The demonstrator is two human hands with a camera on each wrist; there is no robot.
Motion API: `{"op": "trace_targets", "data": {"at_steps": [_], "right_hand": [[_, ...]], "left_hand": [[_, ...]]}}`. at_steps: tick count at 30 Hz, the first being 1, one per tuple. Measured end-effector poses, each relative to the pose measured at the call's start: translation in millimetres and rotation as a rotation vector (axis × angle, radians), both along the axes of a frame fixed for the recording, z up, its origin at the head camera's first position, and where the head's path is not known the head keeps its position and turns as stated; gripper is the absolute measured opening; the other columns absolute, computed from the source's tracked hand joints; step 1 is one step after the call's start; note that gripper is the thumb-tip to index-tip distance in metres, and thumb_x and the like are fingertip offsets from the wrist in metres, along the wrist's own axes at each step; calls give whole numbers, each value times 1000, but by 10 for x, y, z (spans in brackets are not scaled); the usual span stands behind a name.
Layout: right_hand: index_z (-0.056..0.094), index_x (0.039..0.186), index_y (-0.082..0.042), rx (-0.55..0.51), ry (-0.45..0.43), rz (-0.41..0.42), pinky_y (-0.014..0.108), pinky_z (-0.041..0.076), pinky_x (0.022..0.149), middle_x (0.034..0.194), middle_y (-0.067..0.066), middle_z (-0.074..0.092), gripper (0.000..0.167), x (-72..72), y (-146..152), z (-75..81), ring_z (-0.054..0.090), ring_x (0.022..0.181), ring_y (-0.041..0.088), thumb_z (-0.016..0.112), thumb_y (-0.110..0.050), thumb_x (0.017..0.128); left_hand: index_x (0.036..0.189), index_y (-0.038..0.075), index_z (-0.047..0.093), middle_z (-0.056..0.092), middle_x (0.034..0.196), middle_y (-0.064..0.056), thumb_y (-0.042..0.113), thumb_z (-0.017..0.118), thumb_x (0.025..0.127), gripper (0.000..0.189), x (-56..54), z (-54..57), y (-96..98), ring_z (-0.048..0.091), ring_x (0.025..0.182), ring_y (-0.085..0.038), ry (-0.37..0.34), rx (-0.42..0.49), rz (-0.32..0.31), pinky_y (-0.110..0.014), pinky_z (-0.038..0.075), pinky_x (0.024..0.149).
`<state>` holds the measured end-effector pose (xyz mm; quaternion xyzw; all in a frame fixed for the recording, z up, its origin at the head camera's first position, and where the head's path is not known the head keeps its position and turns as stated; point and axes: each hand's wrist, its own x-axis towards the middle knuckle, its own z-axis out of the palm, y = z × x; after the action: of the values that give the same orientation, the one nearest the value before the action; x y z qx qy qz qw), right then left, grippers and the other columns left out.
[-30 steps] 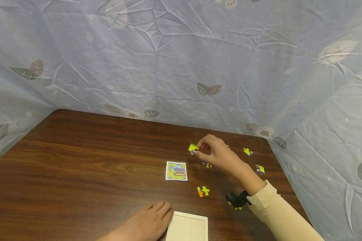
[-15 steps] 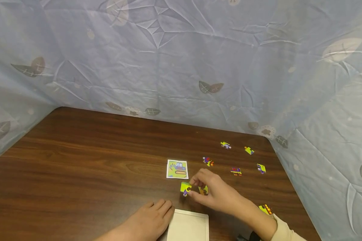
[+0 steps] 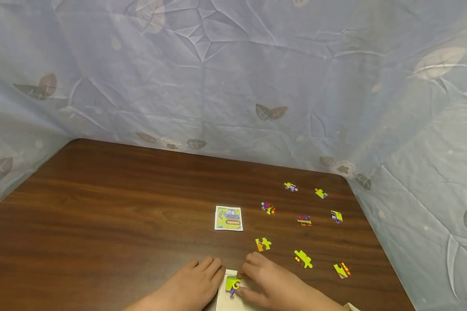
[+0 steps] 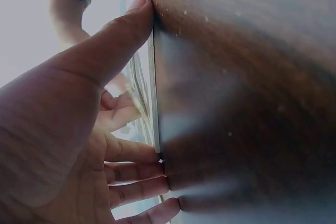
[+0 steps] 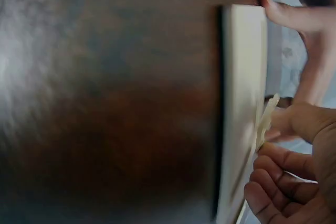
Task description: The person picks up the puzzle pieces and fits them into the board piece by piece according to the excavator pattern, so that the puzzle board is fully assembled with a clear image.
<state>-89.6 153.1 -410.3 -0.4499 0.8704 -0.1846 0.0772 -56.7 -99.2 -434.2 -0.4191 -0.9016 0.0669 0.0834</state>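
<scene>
One puzzle piece (image 3: pixel 231 283), green and purple, pinched by the right hand's (image 3: pixel 270 283) fingers, tilted, at the far left corner of the pale tray (image 3: pixel 226 303) — full contact with its base I cannot tell. Left hand (image 3: pixel 196 283): fingers extended, resting against the tray's left side. Tray's near end: cut off. Eight loose pieces (image 3: pixel 303 259) on the brown surface (image 3: pixel 120 207). One picture card (image 3: pixel 228 218), vehicle design — any lettering too small to read.

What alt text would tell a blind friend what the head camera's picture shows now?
A right hand pinches a green puzzle piece over a cream tray, with the left hand at its edge. A picture card and eight loose pieces lie on the brown table.
</scene>
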Motion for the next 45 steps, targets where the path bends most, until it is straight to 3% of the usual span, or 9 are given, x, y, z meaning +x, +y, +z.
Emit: {"op": "trace_targets", "data": {"at_steps": [5,10,17,22,29,32,40,45], "right_hand": [[71,104,-14,10,197,74,10,46,79,100,-10,59,20,15,-54,-90,49,92,-1,68,-34,101],[68,92,-18,-26,320,88,7,39,75,91,-11,56,13,42,-108,-137,45,84,-1,74,-28,96],[65,90,-18,-46,370,21,9,40,72,88,-12,56,17,80,-142,-177,46,80,-2,80,-27,88],[66,105,-12,-11,228,-70,15,47,71,96,-9,58,26,86,-146,-160,48,82,-2,78,-28,89],[66,111,-13,32,-140,-148,16,48,71,101,-10,57,27,2,-179,-58,45,79,-4,77,-31,94],[65,111,-15,36,-246,-170,15,46,69,98,-11,57,27,-51,-193,-23,44,77,-4,79,-31,94],[63,109,-17,14,-270,-164,16,44,67,96,-11,56,27,-88,-185,-5,45,76,-4,80,-31,93],[63,109,-17,0,-258,-163,15,44,67,95,-12,56,27,-82,-166,-39,45,75,-4,80,-31,93]], "left_hand": [[128,13,63,62,117,2,91,42,86,91,10,-22,-4,56,102,-11,6,38,-8,-26,54,76],[127,12,64,62,117,1,91,43,86,91,11,-4,-5,56,103,-12,-24,43,1,-28,54,76],[128,12,63,63,120,1,91,45,85,92,14,18,15,58,106,-13,-94,29,28,-32,56,80],[129,13,63,62,120,1,91,46,84,92,6,14,32,57,106,-12,-100,13,30,-30,56,80],[136,10,61,64,130,-3,91,42,86,98,26,12,29,60,117,-17,-116,-8,46,-38,60,88],[140,8,60,64,135,-5,92,42,85,102,37,19,28,61,121,-18,-123,-18,61,-40,60,91],[143,12,58,64,126,0,91,45,84,100,30,20,29,60,109,-13,-65,1,34,-26,54,73],[140,13,60,63,124,1,92,45,83,98,31,13,36,59,106,-12,-64,-4,26,-25,52,69]]}}
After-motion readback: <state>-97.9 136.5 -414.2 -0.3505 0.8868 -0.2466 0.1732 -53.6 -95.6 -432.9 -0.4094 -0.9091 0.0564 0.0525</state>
